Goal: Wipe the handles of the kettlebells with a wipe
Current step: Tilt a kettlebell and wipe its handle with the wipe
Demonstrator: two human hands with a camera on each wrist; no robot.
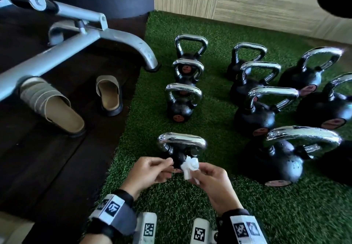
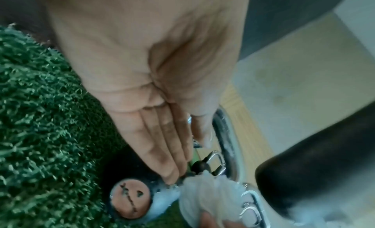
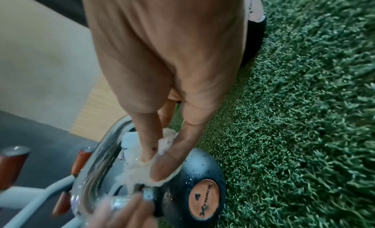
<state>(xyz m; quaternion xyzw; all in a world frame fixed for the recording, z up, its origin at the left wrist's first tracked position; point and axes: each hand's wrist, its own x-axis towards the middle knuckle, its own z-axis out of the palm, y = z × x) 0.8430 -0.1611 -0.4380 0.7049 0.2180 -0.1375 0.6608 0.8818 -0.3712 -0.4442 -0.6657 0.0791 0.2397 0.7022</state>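
Observation:
The nearest kettlebell (image 1: 182,142) stands on the green turf, with a black ball, a chrome handle and an orange disc (image 3: 202,197) on its front. Just in front of it my right hand (image 1: 198,169) pinches a crumpled white wipe (image 1: 190,167) between thumb and fingers; the right wrist view shows the wipe (image 3: 138,170) bunched close to the chrome handle. My left hand (image 1: 167,164) is held beside it. In the left wrist view its fingers (image 2: 162,151) lie straight, tips at the wipe (image 2: 207,193), thumb apart.
Several more black kettlebells (image 1: 255,118) with chrome handles stand in rows on the turf (image 1: 209,110) ahead and to the right. A grey machine frame (image 1: 76,40) and two sandals (image 1: 109,95) sit on the dark floor at left. A wood-pattern wall (image 1: 247,0) closes the back.

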